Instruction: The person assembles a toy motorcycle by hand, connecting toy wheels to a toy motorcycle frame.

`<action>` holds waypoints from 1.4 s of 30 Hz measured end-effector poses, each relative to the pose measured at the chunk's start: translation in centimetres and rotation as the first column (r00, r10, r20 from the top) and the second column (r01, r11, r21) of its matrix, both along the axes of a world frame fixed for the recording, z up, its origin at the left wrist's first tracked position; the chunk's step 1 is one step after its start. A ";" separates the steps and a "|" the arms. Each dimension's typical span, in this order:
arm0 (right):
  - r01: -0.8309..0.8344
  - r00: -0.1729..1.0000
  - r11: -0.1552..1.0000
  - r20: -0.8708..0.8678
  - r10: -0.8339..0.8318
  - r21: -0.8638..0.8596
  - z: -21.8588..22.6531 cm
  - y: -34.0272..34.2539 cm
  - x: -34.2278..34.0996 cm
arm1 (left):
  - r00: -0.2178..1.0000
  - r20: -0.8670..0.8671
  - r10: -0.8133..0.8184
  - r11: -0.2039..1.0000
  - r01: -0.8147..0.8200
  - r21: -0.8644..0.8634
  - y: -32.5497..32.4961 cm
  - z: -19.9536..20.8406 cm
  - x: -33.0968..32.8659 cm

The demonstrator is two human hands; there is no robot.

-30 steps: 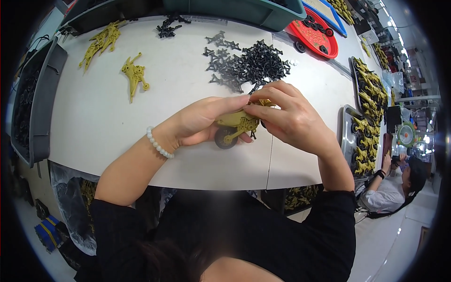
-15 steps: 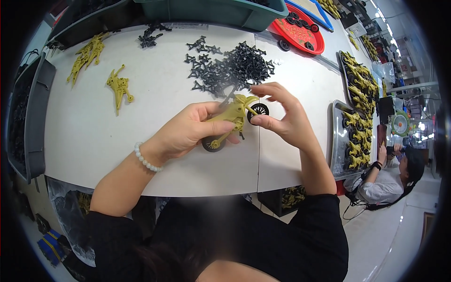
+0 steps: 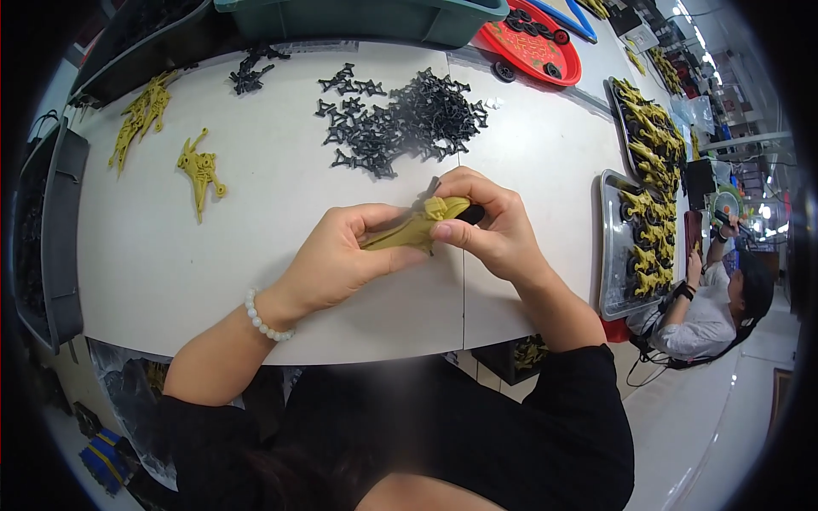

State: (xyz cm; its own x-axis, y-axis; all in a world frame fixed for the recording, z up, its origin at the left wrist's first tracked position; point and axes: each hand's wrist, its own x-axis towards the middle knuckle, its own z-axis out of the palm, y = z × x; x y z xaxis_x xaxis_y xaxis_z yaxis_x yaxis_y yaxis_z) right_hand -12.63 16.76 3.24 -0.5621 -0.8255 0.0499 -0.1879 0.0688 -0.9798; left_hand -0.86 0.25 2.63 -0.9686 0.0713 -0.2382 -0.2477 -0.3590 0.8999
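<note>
Your two hands are both on one yellow-green toy motorbike, and you hold it up over the white desk, in front of your tummy. Your left hand is closed around the back part of the toy, with the thumb on the side near you and the fingers on the far side. It hides much of that end. Your right hand pinches the front part between its thumb and fingers. A bit of something black peeks out there, right by your fingers. You wear a white bead bracelet on your left wrist.

Past your hands there is a big heap of little black parts, and a smaller bunch of black parts lies farther left. One yellow toy body lies by itself on the left side, with more yellow pieces behind it. A grey bin is at the left edge. At the far side are a green bin and a red tray with black wheels in it. One black wheel lies just beside that tray. On your right, a silver tray holds yellow toys in a row. Past it, a person in a light shirt is there.
</note>
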 end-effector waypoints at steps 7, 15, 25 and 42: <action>0.008 1.000 0.999 0.007 -0.008 -0.044 0.0 0.1 0.5 | 0.961 -0.274 0.041 0.865 -0.171 -0.471 0.3 -1.2 0.4; -0.002 0.998 0.997 0.068 0.007 -0.078 0.5 0.1 0.0 | 0.953 -0.301 0.033 0.862 -0.180 -0.474 0.4 -1.0 0.1; 0.090 0.971 0.987 0.234 -0.057 -0.134 0.7 0.7 -0.2 | 0.858 -0.511 -0.048 0.711 -0.330 -0.621 0.0 -1.0 0.0; 0.029 0.994 0.995 -0.104 -0.039 -0.096 1.1 0.4 0.6 | 0.932 -0.363 0.008 0.797 -0.225 -0.561 -0.1 -0.2 0.0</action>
State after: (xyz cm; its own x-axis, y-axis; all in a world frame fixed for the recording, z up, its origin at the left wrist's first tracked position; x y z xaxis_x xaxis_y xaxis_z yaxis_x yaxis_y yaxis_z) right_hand -12.01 17.19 4.39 -0.5776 -0.7946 0.1871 -0.2894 -0.0150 -0.9571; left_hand -0.83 0.14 2.43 -0.9864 -0.0945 0.1345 0.1065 0.2559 0.9608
